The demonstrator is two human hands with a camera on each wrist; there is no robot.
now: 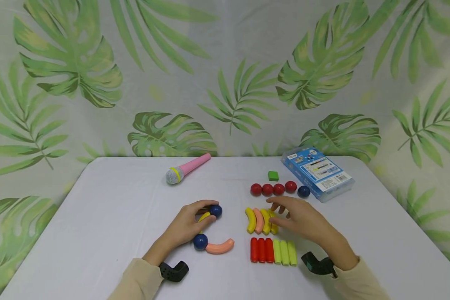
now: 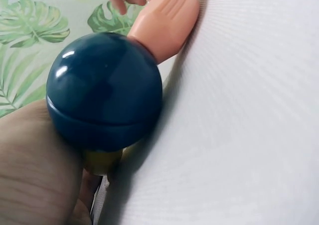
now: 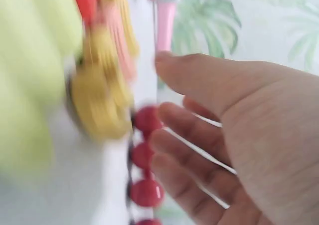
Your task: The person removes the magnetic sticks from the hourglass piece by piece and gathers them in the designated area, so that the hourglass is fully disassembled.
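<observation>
My left hand (image 1: 187,223) pinches a blue ball (image 1: 216,211) between thumb and fingers. A yellow curved rod (image 1: 204,216) runs under that hand from this ball toward a second blue ball (image 1: 200,242). Joined to the second ball is a peach curved rod (image 1: 220,248); in the left wrist view the blue ball (image 2: 104,93) and peach rod (image 2: 167,28) lie close to the camera. My right hand (image 1: 303,217) is over the right end of a row of yellow curved rods (image 1: 251,221) and one peach rod (image 1: 258,221). Its fingers are loosely bent and spread, holding nothing in the right wrist view.
Straight red rods (image 1: 261,250) and light-green rods (image 1: 285,252) lie in front of the curved ones. Behind are several red balls (image 1: 268,190), a blue ball (image 1: 303,191), a green block (image 1: 273,176) and a blue box (image 1: 318,173). A pink toy microphone (image 1: 189,168) lies back left.
</observation>
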